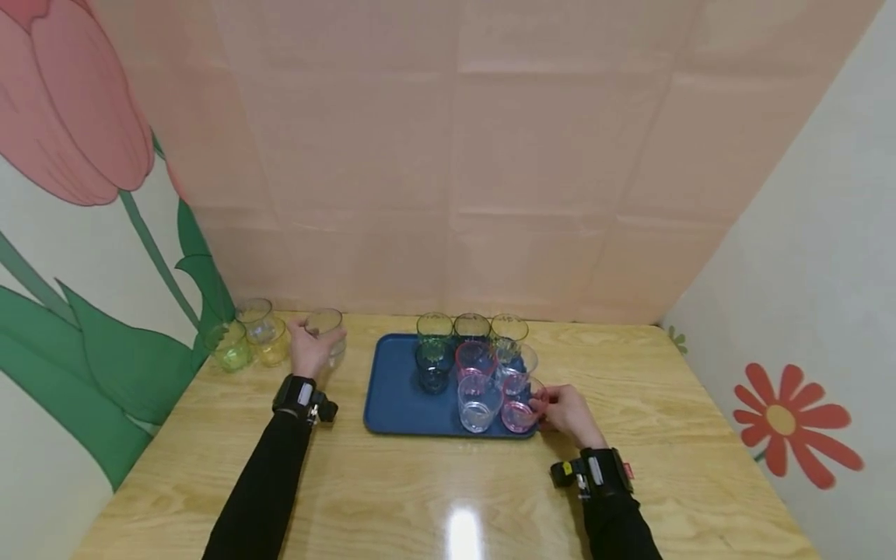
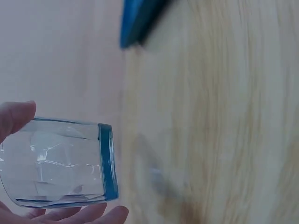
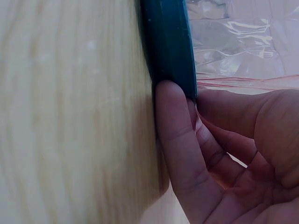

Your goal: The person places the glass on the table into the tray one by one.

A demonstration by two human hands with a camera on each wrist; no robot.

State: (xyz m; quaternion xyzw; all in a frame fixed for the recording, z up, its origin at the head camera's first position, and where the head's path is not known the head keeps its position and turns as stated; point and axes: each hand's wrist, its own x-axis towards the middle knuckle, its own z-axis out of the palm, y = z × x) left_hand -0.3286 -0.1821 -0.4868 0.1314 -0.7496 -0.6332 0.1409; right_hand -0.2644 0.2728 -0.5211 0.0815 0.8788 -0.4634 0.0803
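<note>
My left hand (image 1: 313, 350) grips a clear drinking glass (image 2: 70, 163) with a bluish base, upright at the table's back left. The thumb lies on one side of its wall and the fingers on the other. My right hand (image 1: 572, 414) is at the right edge of a blue tray (image 1: 402, 404). In the right wrist view its thumb and fingers pinch the tray's rim (image 3: 170, 44), one finger low against the side. Right beside these fingertips stands a pink glass (image 1: 518, 418), overlapping the hand in the head view.
Several glasses crowd the tray's right half, among them a clear glass (image 1: 478, 412), a dark blue glass (image 1: 434, 373) and a green glass (image 1: 435, 325). Left of my left hand stand a yellow glass (image 1: 271, 350) and a green-yellow glass (image 1: 229, 350). A pinkish-brown wall covering (image 1: 448, 194) rises behind the table.
</note>
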